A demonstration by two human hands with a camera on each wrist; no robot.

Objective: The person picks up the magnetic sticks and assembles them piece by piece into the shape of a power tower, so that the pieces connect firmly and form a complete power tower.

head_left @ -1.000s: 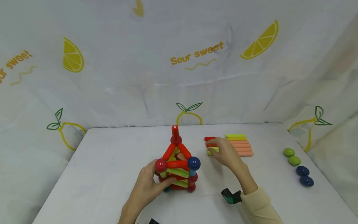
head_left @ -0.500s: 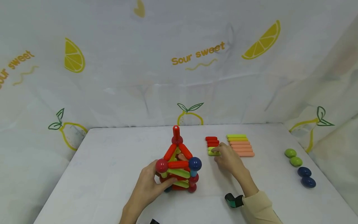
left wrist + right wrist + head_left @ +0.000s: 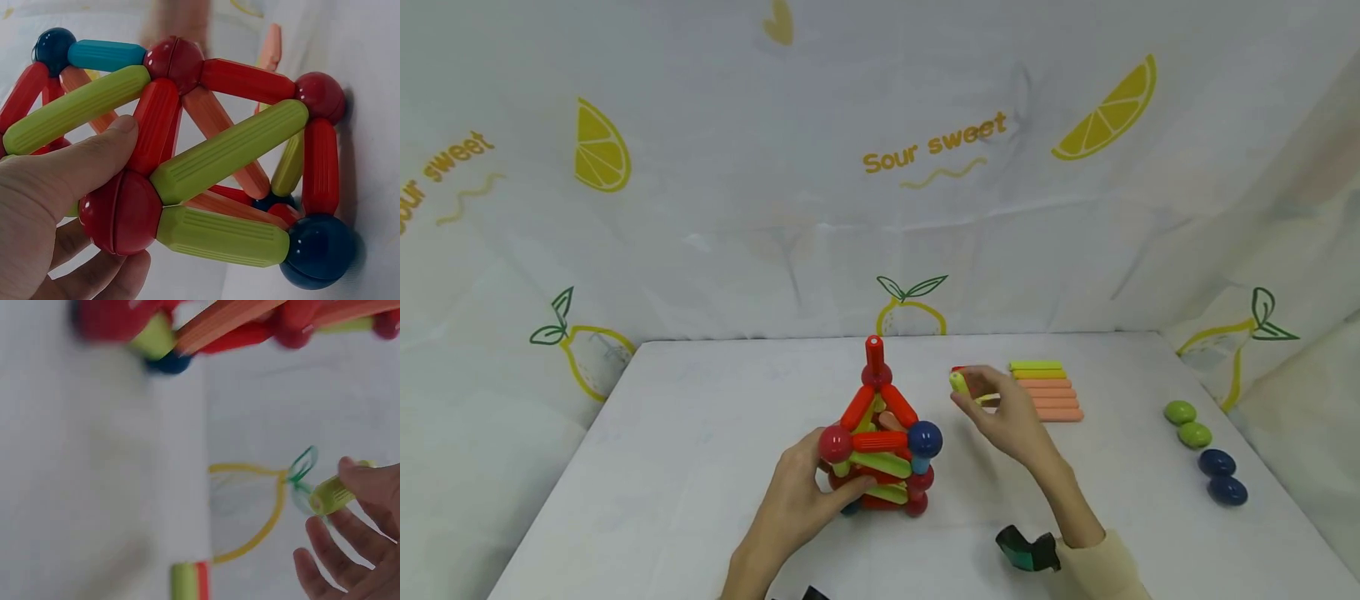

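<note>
Magnetic rod-and-ball tower (image 3: 878, 442) stands mid-table in the head view, and the left hand (image 3: 793, 500) curls its fingers round the lower left corner, apparently to keep it steady. Just right of it, the right hand (image 3: 1003, 417) is lifted off the table (image 3: 700, 433), pinching a short yellow-green rod (image 3: 960, 384) between thumb and fingertips; half a second ago that hand lay low on the small row of rods. Longer rods (image 3: 1045, 390) lie behind; green and blue balls (image 3: 1202, 454) sit well apart at the right.

From the left wrist, thumb and fingers (image 3: 75, 169) wrap a red ball (image 3: 122, 212) joining green and red rods.

From the right wrist, the fingertips (image 3: 359, 481) grip the rod's far end (image 3: 331, 495), the other fingers loosely spread; the tower is blurred above.
</note>
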